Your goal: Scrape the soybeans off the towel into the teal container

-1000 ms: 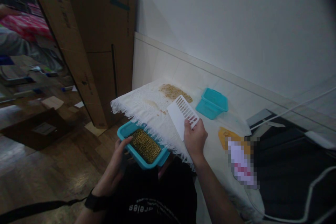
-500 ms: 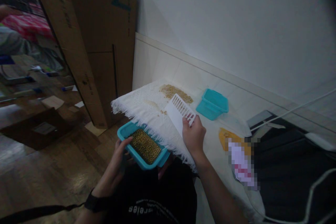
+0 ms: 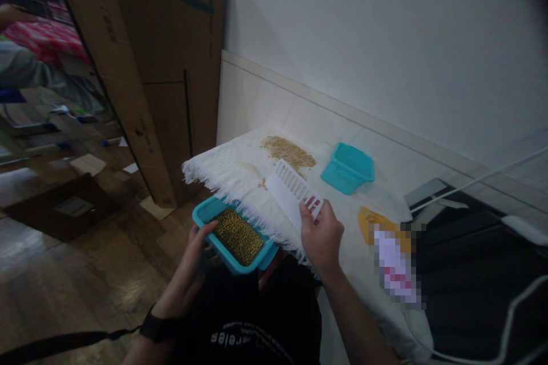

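My left hand [image 3: 197, 248] grips the left side of a teal plastic tub [image 3: 201, 212], its thumb over the rim. Inside lie many small greenish-yellow beans [image 3: 238, 235]. The tub is held below the fringed edge of a white cloth [image 3: 222, 162]. My right hand [image 3: 322, 234] is closed on the slotted end of a flat white plastic scraper [image 3: 286, 197], which slants over the cloth. Just beyond the scraper, a patch of pale yellow grains [image 3: 291, 151] is spread on the cloth, with a few loose ones nearer its left corner.
A second teal tub [image 3: 349, 170] stands on the cloth toward the wall. Farther right are a yellow packet [image 3: 369, 225], a blurred-out packet [image 3: 396, 268] and a black bag-like item [image 3: 471, 274]. A tall cardboard box [image 3: 171, 68] rises at the left; flattened cardboard [image 3: 64, 205] lies on the floor.
My right hand has shifted slightly right and toward me, bringing the white scraper with it. The tub in my left hand stays almost where it was.
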### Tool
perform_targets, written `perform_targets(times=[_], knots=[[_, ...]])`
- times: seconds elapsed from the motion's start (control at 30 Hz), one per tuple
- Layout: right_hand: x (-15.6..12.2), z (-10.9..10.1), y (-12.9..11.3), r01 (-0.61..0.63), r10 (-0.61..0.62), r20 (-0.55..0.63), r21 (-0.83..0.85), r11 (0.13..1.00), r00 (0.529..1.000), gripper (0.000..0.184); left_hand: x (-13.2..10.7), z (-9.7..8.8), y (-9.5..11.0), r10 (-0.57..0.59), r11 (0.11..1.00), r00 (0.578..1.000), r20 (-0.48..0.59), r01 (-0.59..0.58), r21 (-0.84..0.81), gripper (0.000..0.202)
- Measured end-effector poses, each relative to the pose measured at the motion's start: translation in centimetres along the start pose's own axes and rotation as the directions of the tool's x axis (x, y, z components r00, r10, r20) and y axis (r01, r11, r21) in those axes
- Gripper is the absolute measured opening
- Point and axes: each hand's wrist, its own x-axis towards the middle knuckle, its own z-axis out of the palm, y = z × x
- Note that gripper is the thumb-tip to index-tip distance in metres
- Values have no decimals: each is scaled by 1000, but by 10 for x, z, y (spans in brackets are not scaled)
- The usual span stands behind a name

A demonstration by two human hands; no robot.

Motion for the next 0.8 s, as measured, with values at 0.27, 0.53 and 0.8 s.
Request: perform_targets(times=[0.27, 0.53, 0.8], knots=[[-12, 0, 1, 11, -11, -28, -9, 1000, 1000, 27, 0, 0, -1, 4, 999, 1000, 16, -3, -34, 68], [-14, 8, 4, 19, -18, -38, 24, 1000, 999, 29, 1, -1, -1, 6, 1000, 1000, -5, -6, -22, 66], [-15, 13, 3, 15, -14, -25, 60, 998, 1000, 27, 6, 1, -3, 11, 1000, 998, -57, -11, -8, 67]])
